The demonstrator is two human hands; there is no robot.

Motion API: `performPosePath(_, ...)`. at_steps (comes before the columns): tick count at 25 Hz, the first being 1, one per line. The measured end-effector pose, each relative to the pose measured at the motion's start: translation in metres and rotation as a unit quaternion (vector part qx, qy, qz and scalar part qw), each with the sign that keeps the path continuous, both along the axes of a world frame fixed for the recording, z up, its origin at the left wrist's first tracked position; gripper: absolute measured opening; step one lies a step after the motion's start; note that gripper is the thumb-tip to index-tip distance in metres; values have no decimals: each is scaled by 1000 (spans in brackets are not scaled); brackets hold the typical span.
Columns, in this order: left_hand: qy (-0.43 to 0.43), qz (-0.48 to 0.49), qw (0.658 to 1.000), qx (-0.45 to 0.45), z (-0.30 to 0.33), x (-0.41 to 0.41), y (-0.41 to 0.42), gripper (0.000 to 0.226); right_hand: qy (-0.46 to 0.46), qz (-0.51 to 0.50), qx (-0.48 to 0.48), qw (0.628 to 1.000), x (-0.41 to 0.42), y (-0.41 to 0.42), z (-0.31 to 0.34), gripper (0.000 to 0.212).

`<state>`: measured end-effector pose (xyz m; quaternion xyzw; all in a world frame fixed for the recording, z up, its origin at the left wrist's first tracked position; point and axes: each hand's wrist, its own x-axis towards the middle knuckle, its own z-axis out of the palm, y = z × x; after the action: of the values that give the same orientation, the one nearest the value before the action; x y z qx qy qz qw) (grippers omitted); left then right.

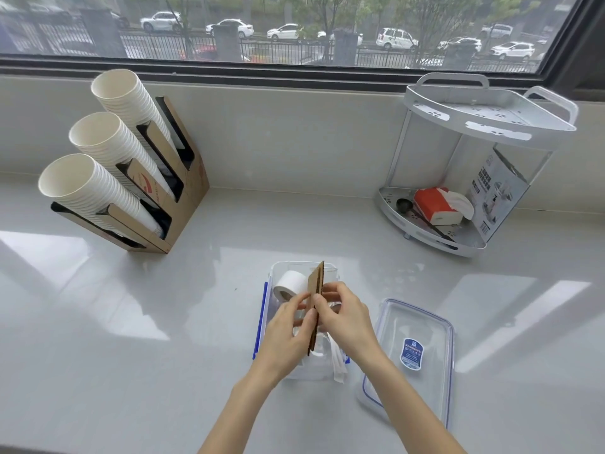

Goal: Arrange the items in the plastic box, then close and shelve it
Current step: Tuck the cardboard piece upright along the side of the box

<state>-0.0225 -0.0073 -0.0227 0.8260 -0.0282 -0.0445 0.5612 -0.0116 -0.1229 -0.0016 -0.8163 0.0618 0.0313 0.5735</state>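
Note:
A clear plastic box (266,309) with blue clips stands open on the counter in front of me. A white tape roll (289,285) lies in its far left corner. A brown cardboard piece (316,280) stands on edge along the middle of the box. My left hand (288,335) and my right hand (347,319) both pinch it from either side. White wrapped items (339,365) lie in the near right part of the box. The clear lid (412,355) with a blue label lies flat to the right of the box.
A cardboard holder (183,204) with three stacks of white paper cups stands at the back left. A white two-tier corner shelf (474,126) stands at the back right, with a tissue pack (435,204), a dark scoop and a printed box on its lower tier.

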Motion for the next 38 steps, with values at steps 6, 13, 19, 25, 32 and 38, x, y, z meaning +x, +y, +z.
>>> performPosePath(6,-29,-3,999,21,-8,-3,10,39,17,27,25,999,1,2,-1,14)
performPosePath(13,-5,26,999,25,-4,0,30,41,29,56,12,998,13,22,-1,27)
performPosePath(19,21,49,997,48,-11,0,45,37,51,67,-7,996,16,41,-14,33)
performPosePath(25,20,70,995,74,-24,0,53,25,70,66,-52,994,19,54,-30,36)
performPosePath(32,29,91,990,105,-38,5,54,18,95,61,-100,988,23,64,-46,34)
performPosePath(38,75,123,984,109,-45,7,54,30,117,84,-126,982,22,65,-52,32)
